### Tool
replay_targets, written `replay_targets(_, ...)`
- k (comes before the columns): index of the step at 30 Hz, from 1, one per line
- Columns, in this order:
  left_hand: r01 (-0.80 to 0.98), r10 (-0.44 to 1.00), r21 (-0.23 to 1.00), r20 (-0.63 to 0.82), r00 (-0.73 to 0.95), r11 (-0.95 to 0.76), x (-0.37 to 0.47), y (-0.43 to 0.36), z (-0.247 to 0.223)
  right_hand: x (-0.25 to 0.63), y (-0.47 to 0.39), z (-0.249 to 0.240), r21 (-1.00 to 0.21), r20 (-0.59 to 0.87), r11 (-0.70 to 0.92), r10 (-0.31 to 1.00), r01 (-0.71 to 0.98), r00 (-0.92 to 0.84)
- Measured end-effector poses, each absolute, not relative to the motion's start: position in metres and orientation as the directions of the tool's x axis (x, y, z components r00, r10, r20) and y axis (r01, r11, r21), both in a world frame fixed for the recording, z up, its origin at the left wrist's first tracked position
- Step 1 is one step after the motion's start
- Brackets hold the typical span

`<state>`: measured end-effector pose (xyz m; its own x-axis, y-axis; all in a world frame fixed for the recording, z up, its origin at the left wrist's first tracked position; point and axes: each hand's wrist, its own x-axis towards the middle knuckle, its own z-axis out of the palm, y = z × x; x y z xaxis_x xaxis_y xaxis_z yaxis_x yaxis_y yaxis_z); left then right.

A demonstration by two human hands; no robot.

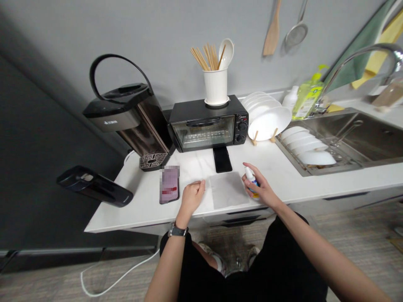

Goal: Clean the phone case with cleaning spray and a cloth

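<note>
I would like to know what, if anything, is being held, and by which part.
The right hand holds a small white spray bottle with a blue-and-yellow label, fingers around its body; nothing shows in the closed left hand.

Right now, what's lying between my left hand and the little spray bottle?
A square grey cloth lies flat on the white counter between your left hand and the spray bottle, as the head view shows.
</note>
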<state>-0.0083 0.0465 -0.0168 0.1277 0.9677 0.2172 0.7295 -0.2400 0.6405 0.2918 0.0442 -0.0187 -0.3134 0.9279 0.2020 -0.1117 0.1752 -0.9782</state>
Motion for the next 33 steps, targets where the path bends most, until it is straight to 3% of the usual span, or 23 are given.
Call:
replay_targets(4,0.728,0.971,0.646,0.205,0.126,-0.231,-0.009,0.048,-0.017,0.299,0.051,-0.012,-0.912,0.285,0.359,0.903,0.197,-0.323)
replay_targets(7,0.725,0.972,0.65,0.2,0.127,-0.229,-0.009,0.048,-0.017,0.304,0.06,-0.003,-0.704,0.331,0.527,0.837,0.476,-0.435)
replay_targets(9,0.723,0.972,0.652,0.2,0.128,-0.229,-0.009,0.049,-0.017,0.305,0.066,0.004,-0.569,0.324,0.611,0.781,0.55,-0.533)
replay_targets(14,0.721,0.971,0.653,0.201,0.128,-0.23,-0.009,0.05,-0.019,0.304,0.076,0.008,-0.461,0.28,0.726,0.665,0.51,-0.693)
replay_targets(22,0.728,0.973,0.647,0.191,0.132,-0.226,-0.009,0.05,-0.019,0.299,0.083,-0.001,-0.414,0.231,0.735,0.655,0.537,-0.72)
replay_targets(33,0.722,0.975,0.658,0.189,0.12,-0.216,-0.009,0.051,-0.02,0.296,0.081,0.0,-0.441,0.172,0.739,0.626,0.509,-0.76)
